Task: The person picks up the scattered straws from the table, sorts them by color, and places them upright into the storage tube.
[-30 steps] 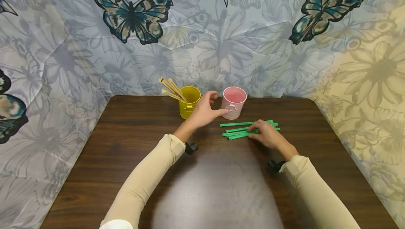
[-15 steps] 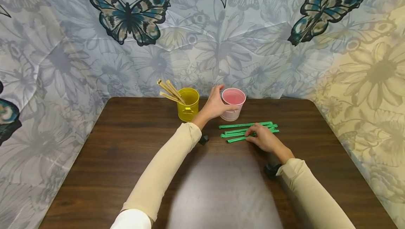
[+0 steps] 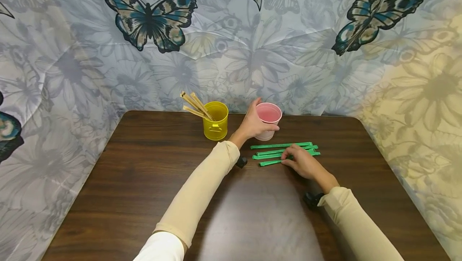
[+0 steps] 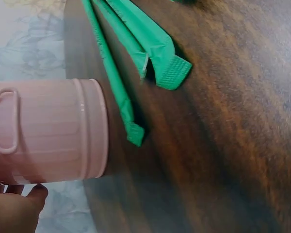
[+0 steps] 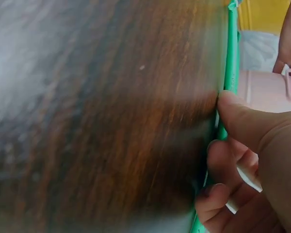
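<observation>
My left hand (image 3: 251,124) holds a small pink bucket (image 3: 268,113) at the back of the table, thumb across its front and fingers around the far side. In the left wrist view, the fingers (image 4: 36,194) lie against the bucket's wall, and the wire handle shows at left. Several green stick packets (image 3: 267,146) with crimped ends lie side by side in front of the bucket. My right hand (image 3: 304,162) pinches the nearest green stick packet (image 3: 270,163), which lies a little apart from the others. In the right wrist view, the thumb (image 5: 242,116) presses along it.
Left of the pink bucket stands a yellow bucket (image 3: 215,130) with several beige stick packets (image 3: 195,104) leaning out of it. The dark wooden table (image 3: 144,172) ends at a butterfly-print cloth (image 3: 252,60) behind.
My left hand has moved right, from beside the yellow bucket to around the pink one. My right hand has drawn the nearest green stick packet slightly toward me, away from the rest.
</observation>
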`<state>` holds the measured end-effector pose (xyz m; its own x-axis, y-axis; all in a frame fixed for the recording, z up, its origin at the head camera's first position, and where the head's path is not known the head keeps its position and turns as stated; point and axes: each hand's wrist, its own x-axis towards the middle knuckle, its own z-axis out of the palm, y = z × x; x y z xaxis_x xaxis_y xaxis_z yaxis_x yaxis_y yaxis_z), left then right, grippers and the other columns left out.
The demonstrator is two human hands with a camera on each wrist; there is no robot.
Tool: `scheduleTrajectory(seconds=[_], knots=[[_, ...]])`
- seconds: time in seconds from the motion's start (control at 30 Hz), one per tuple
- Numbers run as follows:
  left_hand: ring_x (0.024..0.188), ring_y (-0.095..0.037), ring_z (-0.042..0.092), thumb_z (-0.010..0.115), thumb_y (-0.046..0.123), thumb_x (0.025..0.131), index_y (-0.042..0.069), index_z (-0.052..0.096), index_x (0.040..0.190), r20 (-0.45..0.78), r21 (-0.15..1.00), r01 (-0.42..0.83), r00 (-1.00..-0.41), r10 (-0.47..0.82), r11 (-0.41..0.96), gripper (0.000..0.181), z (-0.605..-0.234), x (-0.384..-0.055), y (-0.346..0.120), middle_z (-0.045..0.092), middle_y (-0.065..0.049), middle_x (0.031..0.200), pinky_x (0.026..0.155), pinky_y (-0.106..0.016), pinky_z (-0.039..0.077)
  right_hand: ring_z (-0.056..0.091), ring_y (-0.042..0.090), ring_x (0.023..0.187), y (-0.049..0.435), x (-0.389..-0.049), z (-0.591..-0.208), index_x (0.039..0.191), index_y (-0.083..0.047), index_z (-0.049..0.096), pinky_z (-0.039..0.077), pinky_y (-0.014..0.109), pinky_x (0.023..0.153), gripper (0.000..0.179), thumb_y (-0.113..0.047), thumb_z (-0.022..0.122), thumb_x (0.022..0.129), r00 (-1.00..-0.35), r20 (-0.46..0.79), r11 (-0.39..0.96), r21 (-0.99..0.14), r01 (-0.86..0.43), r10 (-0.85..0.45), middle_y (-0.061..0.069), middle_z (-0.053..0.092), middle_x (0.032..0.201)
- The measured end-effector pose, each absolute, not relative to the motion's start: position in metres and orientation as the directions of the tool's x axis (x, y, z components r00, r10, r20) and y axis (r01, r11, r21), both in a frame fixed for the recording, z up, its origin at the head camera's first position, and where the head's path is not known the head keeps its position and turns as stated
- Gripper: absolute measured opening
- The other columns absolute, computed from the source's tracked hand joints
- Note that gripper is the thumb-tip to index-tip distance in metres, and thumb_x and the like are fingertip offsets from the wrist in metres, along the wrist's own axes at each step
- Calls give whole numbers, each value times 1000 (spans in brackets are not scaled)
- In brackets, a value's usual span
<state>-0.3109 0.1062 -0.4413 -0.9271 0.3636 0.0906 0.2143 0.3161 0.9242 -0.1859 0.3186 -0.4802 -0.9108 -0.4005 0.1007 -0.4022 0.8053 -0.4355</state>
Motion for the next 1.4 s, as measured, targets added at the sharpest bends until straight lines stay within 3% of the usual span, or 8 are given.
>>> scheduleTrajectory(seconds=[0.27,0.47,0.73,0.83,1.07,1.4], knots=[[135,-29,53,95,30,71,18,15,163,65,953,162,-934,351,256,123,-455,-318,104,47,-13,153,115,-48,45,66,18,93,318,-185,-479,94,-16,67,55,39,81,8,-13,74,93,-904,129,807,-413,-422,-407,-1,67,96],[130,-23,57,92,30,74,14,31,154,79,956,174,-927,366,235,102,-462,-316,104,56,-8,143,111,-40,48,67,20,94,321,-181,-477,98,-14,66,56,40,81,9,-11,73,93,-916,114,815,-423,-396,-386,1,70,99],[128,-22,58,92,28,74,16,35,152,82,956,175,-930,358,236,97,-461,-316,106,58,-7,140,108,-38,50,58,13,84,319,-180,-460,113,-8,70,49,27,71,19,-9,72,94,-913,145,795,-453,-404,-382,3,68,99],[128,-22,58,92,29,74,16,35,152,68,952,167,-932,355,256,98,-461,-316,106,58,-7,141,109,-39,50,58,13,83,318,-179,-450,113,-8,72,48,25,68,19,-9,72,94,-905,169,771,-478,-422,-390,4,67,101],[130,-23,57,91,26,76,16,34,152,73,957,170,-924,376,233,95,-461,-316,107,57,-7,142,109,-40,50,51,7,63,309,-187,-409,108,-8,70,46,22,55,16,-6,73,93,-892,315,720,-530,-449,-324,1,64,93],[129,-23,56,91,26,76,15,34,152,76,962,168,-923,378,215,96,-462,-313,104,56,-7,143,109,-41,49,47,10,59,279,-217,-351,109,-9,68,40,23,53,15,-11,72,95,-852,457,682,-539,-494,-255,3,60,82]])
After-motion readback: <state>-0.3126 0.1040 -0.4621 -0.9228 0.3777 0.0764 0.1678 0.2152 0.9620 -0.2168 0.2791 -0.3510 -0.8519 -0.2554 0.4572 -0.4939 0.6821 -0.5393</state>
